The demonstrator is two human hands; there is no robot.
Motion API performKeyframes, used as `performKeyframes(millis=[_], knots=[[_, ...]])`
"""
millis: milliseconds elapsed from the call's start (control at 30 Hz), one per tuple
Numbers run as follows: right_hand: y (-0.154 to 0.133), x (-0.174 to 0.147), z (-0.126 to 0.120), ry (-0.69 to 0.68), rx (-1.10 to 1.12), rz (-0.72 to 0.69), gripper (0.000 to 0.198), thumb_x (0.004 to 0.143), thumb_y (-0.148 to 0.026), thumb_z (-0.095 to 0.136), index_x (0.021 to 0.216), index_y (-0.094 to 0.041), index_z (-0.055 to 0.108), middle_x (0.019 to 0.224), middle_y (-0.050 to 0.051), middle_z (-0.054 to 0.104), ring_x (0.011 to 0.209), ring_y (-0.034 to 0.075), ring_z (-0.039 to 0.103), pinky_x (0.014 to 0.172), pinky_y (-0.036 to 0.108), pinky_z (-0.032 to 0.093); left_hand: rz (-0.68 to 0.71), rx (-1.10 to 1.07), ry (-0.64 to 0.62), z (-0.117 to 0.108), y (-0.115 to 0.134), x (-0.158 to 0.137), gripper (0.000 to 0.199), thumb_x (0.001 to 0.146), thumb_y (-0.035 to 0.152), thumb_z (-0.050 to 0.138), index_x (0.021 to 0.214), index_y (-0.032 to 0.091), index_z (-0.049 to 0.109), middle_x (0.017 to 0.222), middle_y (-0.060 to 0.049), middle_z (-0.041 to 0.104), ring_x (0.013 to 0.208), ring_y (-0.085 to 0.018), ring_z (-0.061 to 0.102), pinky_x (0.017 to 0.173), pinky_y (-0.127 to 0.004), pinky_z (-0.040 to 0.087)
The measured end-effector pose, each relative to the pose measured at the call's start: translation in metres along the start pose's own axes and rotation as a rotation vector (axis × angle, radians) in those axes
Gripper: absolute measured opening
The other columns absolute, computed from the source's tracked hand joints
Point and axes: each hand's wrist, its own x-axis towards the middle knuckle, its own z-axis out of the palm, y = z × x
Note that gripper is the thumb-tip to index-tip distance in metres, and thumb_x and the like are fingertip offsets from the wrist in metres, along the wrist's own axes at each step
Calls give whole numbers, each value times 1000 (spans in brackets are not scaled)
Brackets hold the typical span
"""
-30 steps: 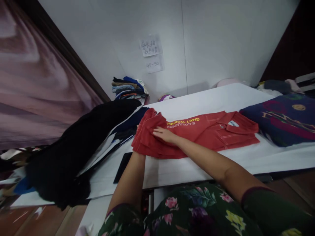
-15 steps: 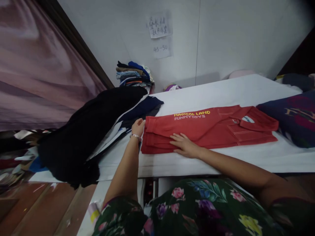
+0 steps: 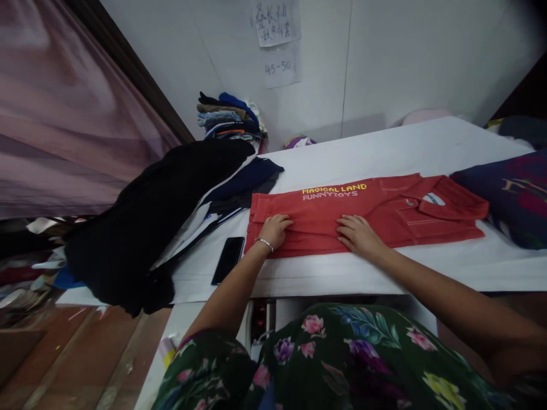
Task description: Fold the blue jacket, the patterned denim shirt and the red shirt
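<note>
A red shirt (image 3: 316, 213) lies folded lengthwise on the white-covered table, its collar to the right and yellow and white lettering on its upper face. My left hand (image 3: 274, 230), with a bracelet at the wrist, rests on the cloth near the hem, fingers pointing right and laid on the fabric. Farther along, my right hand (image 3: 359, 234) lies flat on the shirt's middle, fingers spread. Neither hand grips the cloth. A black phone (image 3: 228, 261) lies beside the hem, left of my left forearm.
Black clothing (image 3: 158, 210) and dark blue garments (image 3: 245, 179) lie heaped to the left. A stack of folded clothes (image 3: 231, 117) stands at the back by the wall. On the right is a dark patterned garment (image 3: 513, 199). Paper notes (image 3: 277, 23) hang on the wall.
My left hand has moved right from the hem's edge onto the shirt. My right hand has slid right, towards the collar. The phone, hidden behind my left forearm before, now shows.
</note>
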Motion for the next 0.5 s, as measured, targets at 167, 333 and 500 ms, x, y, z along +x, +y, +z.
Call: performKeyframes(millis=[167, 333, 500], knots=[[0, 5, 4, -12, -38, -29, 30, 95, -27, 44, 97, -22, 74, 117, 12, 68, 118, 27, 55, 102, 50, 36, -102, 136, -6, -8, -3, 0, 38, 83, 5, 46, 108, 20, 69, 119, -11, 63, 111, -25, 55, 95, -40, 42], [3, 5, 6, -2, 28, -42, 32, 95, -24, 43, 94, -23, 74, 113, 9, 71, 112, 25, 59, 97, 46, 41, -196, 194, -15, -9, -8, -2, 32, 82, 5, 45, 97, 19, 70, 105, -11, 65, 100, -24, 58, 88, -38, 43], [1, -1, 8, 27, 129, -24, 30, 93, -24, 45, 98, -23, 74, 113, 11, 70, 113, 26, 59, 96, 48, 43, -228, 56, 8, -9, -17, -1, 34, 72, 1, 48, 89, 20, 71, 101, -7, 68, 99, -22, 59, 90, -34, 44]])
